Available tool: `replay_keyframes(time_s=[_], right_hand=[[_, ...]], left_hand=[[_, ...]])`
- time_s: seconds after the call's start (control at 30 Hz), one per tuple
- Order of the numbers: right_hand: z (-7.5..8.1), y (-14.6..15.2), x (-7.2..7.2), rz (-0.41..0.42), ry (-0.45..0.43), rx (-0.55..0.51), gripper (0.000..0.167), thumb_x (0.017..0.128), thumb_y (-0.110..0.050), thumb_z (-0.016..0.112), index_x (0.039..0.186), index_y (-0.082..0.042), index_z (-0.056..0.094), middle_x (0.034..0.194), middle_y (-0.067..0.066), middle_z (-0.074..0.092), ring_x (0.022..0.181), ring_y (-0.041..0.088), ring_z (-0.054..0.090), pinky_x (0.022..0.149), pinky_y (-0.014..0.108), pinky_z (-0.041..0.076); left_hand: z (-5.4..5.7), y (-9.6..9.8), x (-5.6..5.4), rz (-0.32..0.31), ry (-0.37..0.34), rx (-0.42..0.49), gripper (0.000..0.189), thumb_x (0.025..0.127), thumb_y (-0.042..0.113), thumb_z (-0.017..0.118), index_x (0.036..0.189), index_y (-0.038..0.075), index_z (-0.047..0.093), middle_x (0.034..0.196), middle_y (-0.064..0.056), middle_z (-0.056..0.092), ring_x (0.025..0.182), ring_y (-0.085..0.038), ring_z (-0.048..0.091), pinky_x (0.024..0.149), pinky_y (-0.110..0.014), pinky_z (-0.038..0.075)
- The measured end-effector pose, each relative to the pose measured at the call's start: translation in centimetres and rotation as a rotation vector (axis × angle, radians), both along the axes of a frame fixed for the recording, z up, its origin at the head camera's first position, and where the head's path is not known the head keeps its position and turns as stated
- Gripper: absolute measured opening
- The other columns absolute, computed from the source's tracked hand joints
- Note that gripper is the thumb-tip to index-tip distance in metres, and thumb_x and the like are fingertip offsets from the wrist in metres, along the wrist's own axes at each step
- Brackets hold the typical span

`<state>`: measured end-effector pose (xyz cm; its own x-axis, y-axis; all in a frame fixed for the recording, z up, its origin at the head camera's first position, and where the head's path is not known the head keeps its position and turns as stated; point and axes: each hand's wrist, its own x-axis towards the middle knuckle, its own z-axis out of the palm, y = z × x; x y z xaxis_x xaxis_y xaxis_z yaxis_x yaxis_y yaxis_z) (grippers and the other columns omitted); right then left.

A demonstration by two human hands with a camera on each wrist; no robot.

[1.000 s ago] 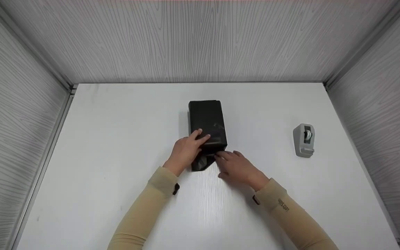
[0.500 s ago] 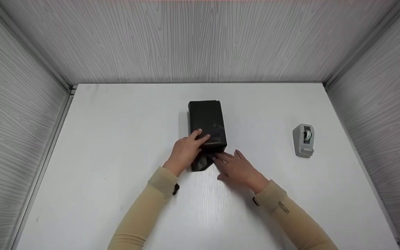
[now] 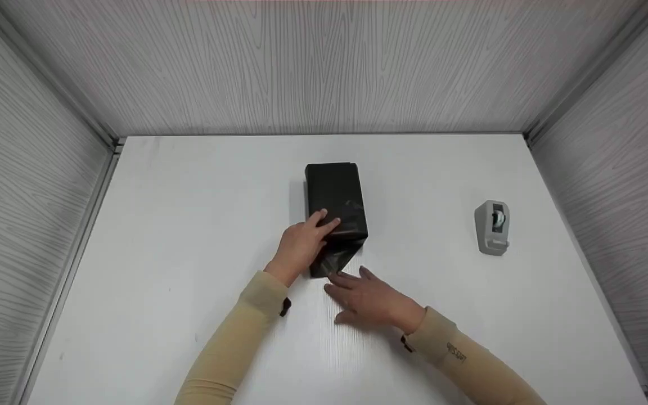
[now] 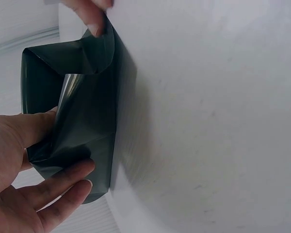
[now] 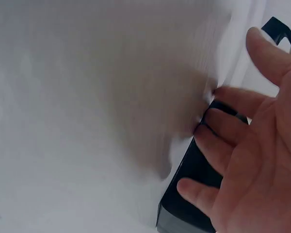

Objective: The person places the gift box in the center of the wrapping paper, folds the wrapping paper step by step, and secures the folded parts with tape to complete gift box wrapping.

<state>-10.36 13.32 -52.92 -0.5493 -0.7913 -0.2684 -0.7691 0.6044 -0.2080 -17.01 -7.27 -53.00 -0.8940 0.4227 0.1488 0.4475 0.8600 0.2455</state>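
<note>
The black packet (image 3: pixel 332 188) lies near the middle of the white table (image 3: pixel 200 197), its long sides running away from the person and its near end between the two hands. The left hand (image 3: pixel 297 247) grips that end from the left: two spread fingers rest on top, and in the left wrist view two more lie along the side while another digit tucks in behind the flap (image 4: pixel 85 114). This flap is creased, shiny along one edge, and stands off from the end so that a gap shows behind it. The right hand (image 3: pixel 372 304) grasps nothing; its fingers are loosely extended and a little apart, their tips at the slanted corner of the wrapping low at the near end, with the thumb well clear of them. The right wrist view shows its palm, with the packet's dark side behind the fingers. Well to the right of the packet stands a grey tape dispenser (image 3: pixel 486 233) with a roll (image 3: pixel 499 218) in it. Tan sleeves (image 3: pixel 228 343) cover both forearms, the right one bearing dark lettering too small to read, and black straps (image 3: pixel 285 306) show at the cuffs. Wood-grain panels (image 3: pixel 324 67) rise behind the table and at both sides
</note>
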Motion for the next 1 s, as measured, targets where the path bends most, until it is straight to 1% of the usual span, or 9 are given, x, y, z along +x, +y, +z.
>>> replay_keyframes(time_s=[0.07,0.13,0.27,0.37,0.5,0.6,0.77,0.87,1.0], right_hand=[[0.1,0.3,-0.2,0.007,-0.01,-0.037,0.069,0.096,-0.052,0.055,0.151,-0.013,0.041,0.156,0.006,0.034,0.143,0.019,0.03,0.109,0.058,0.028],[0.1,0.8,-0.7,-0.008,-0.002,-0.078,0.068,0.097,-0.049,0.057,0.15,-0.011,0.041,0.154,0.006,0.037,0.141,0.02,0.033,0.107,0.057,0.032],[0.0,1.9,-2.0,-0.081,0.055,-0.12,0.07,0.095,-0.045,0.061,0.149,-0.006,0.04,0.152,0.011,0.038,0.137,0.024,0.039,0.101,0.057,0.039],[-0.3,2.7,-2.9,-0.133,0.11,-0.122,0.071,0.094,-0.044,0.065,0.147,-0.003,0.043,0.149,0.014,0.041,0.132,0.027,0.043,0.098,0.058,0.042],[-0.7,3.3,-3.8,-0.135,0.18,-0.121,0.07,0.092,-0.044,0.067,0.143,0.0,0.047,0.14,0.014,0.047,0.125,0.027,0.048,0.094,0.055,0.045],[-0.9,3.3,-4.1,-0.125,0.183,-0.13,0.07,0.091,-0.044,0.067,0.143,0.0,0.048,0.14,0.013,0.048,0.126,0.027,0.048,0.095,0.057,0.044],[-0.9,2.9,-3.7,-0.121,0.171,-0.11,0.07,0.092,-0.045,0.065,0.145,-0.003,0.046,0.145,0.013,0.045,0.133,0.027,0.042,0.1,0.058,0.04],[-0.8,2.2,-2.7,-0.105,0.157,-0.072,0.072,0.093,-0.049,0.063,0.147,-0.006,0.044,0.148,0.011,0.043,0.136,0.028,0.04,0.101,0.057,0.039],[-0.6,1.1,-1.0,-0.08,0.101,-0.017,0.076,0.091,-0.06,0.058,0.148,-0.011,0.045,0.15,0.008,0.041,0.138,0.034,0.037,0.103,0.056,0.037]], left_hand=[[-0.1,0.0,0.0,0.003,0.006,-0.001,0.058,0.092,0.017,0.071,0.145,0.028,0.051,0.148,-0.009,0.042,0.09,-0.031,0.065,0.084,-0.041,0.052],[-0.1,0.0,-0.1,0.001,0.012,-0.001,0.058,0.092,0.017,0.071,0.145,0.028,0.051,0.148,-0.009,0.042,0.088,-0.032,0.064,0.083,-0.041,0.052],[-0.2,0.0,-0.1,-0.003,0.02,0.009,0.058,0.091,0.017,0.072,0.144,0.027,0.052,0.147,-0.009,0.043,0.089,-0.032,0.065,0.082,-0.041,0.052],[-0.3,-0.1,-0.1,-0.006,0.023,0.022,0.057,0.091,0.017,0.072,0.144,0.027,0.052,0.147,-0.01,0.043,0.091,-0.033,0.065,0.083,-0.042,0.052],[-0.3,-0.1,-0.1,-0.012,0.026,0.026,0.057,0.091,0.017,0.072,0.144,0.026,0.052,0.147,-0.011,0.043,0.09,-0.034,0.065,0.082,-0.043,0.052],[-0.3,-0.1,-0.1,-0.007,0.03,0.024,0.058,0.091,0.016,0.072,0.144,0.027,0.053,0.146,-0.01,0.044,0.087,-0.034,0.065,0.081,-0.043,0.053],[-0.3,-0.1,0.0,-0.005,0.022,0.022,0.057,0.091,0.017,0.072,0.144,0.027,0.053,0.146,-0.01,0.044,0.089,-0.033,0.065,0.082,-0.042,0.052],[-0.2,-0.1,0.0,-0.003,0.01,0.017,0.057,0.091,0.017,0.072,0.144,0.027,0.052,0.147,-0.009,0.043,0.09,-0.033,0.064,0.082,-0.042,0.052],[-0.3,0.0,-0.2,0.001,0.003,0.014,0.057,0.092,0.018,0.071,0.145,0.028,0.051,0.148,-0.009,0.042,0.091,-0.032,0.065,0.083,-0.041,0.052]])
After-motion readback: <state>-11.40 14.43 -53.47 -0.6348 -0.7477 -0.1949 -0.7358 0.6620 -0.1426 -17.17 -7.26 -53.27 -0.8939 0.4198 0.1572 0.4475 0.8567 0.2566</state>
